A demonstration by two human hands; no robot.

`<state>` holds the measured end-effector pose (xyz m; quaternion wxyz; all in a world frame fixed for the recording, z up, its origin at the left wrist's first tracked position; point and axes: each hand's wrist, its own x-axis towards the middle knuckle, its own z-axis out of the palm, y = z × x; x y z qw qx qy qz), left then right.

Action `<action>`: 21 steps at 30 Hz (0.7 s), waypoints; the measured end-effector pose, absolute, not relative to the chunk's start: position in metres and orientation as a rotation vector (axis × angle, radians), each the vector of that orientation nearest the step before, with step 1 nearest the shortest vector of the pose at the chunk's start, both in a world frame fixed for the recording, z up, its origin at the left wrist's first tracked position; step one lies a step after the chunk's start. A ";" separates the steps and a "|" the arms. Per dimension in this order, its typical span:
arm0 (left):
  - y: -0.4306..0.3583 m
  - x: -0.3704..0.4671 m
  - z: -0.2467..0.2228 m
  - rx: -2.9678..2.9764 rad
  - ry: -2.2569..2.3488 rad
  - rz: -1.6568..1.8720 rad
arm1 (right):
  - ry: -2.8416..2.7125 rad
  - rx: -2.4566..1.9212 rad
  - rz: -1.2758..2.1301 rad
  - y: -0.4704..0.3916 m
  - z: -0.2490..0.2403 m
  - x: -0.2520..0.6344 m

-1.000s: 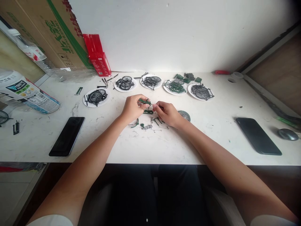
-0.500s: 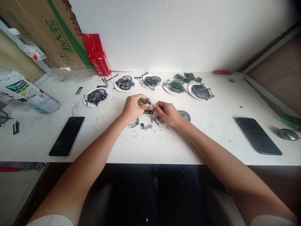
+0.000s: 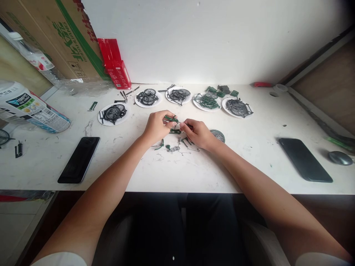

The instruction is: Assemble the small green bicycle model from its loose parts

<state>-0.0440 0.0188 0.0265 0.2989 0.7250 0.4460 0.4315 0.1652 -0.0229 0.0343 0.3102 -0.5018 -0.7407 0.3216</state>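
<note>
Between the fingers of my left hand [image 3: 157, 126] is a small green model-bicycle part [image 3: 172, 119], lifted above the table. My right hand [image 3: 198, 132] is closed on a thin-shafted dark tool [image 3: 190, 126] that looks like a small screwdriver. Its tip points left at the green part; whether it touches a screw is too small to tell. Under my hands lie another green part [image 3: 174, 131], a curved green mudguard-like piece [image 3: 160, 145], a small metal rack [image 3: 174, 149] and thin wire pieces. A spoked wheel [image 3: 218, 136] lies partly hidden behind my right hand.
Several paper plates of bicycle parts stand in a row behind, one with green parts [image 3: 207, 102]. Phones lie at left [image 3: 79, 160] and right [image 3: 305, 160], with a mouse [image 3: 340, 158] beyond. A large bottle [image 3: 33, 107], red box [image 3: 118, 74] and carton [image 3: 69, 40] are at left.
</note>
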 end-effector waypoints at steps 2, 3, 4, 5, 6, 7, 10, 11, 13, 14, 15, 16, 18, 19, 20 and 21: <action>0.018 -0.044 0.027 1.928 1.182 1.145 | -1.958 -1.325 0.847 -0.023 0.034 0.165; 0.018 -0.044 0.027 1.929 1.181 1.146 | -1.959 -1.323 0.847 -0.022 0.034 0.166; 0.018 -0.044 0.027 1.929 1.179 1.147 | -1.959 -1.321 0.848 -0.022 0.033 0.166; 0.018 -0.044 0.028 1.930 1.177 1.147 | -1.960 -1.320 0.849 -0.022 0.033 0.166; 0.018 -0.044 0.028 1.931 1.177 1.147 | -1.961 -1.320 0.851 -0.022 0.033 0.166; 0.018 -0.044 0.028 1.932 1.177 1.146 | -1.960 -1.321 0.852 -0.022 0.033 0.166; 0.018 -0.044 0.028 1.939 1.178 1.144 | -1.959 -1.323 0.853 -0.022 0.033 0.166; 0.018 -0.044 0.028 1.941 1.178 1.143 | -1.959 -1.323 0.853 -0.022 0.033 0.166; 0.018 -0.044 0.028 1.944 1.179 1.145 | -1.959 -1.326 0.854 -0.022 0.034 0.166; 0.018 -0.044 0.027 1.944 1.178 1.146 | -1.959 -1.328 0.854 -0.022 0.034 0.166; 0.018 -0.044 0.027 1.945 1.176 1.149 | -1.959 -1.329 0.854 -0.022 0.034 0.166; 0.018 -0.044 0.027 1.945 1.172 1.152 | -1.959 -1.328 0.854 -0.022 0.033 0.166; 0.018 -0.044 0.027 1.945 1.164 1.156 | -1.960 -1.322 0.851 -0.022 0.033 0.166; 0.018 -0.044 0.027 1.945 1.162 1.155 | -1.960 -1.320 0.850 -0.022 0.033 0.166; 0.018 -0.044 0.028 1.945 1.161 1.155 | -1.960 -1.319 0.850 -0.022 0.032 0.166; 0.018 -0.044 0.028 1.946 1.161 1.155 | -1.959 -1.319 0.852 -0.022 0.032 0.166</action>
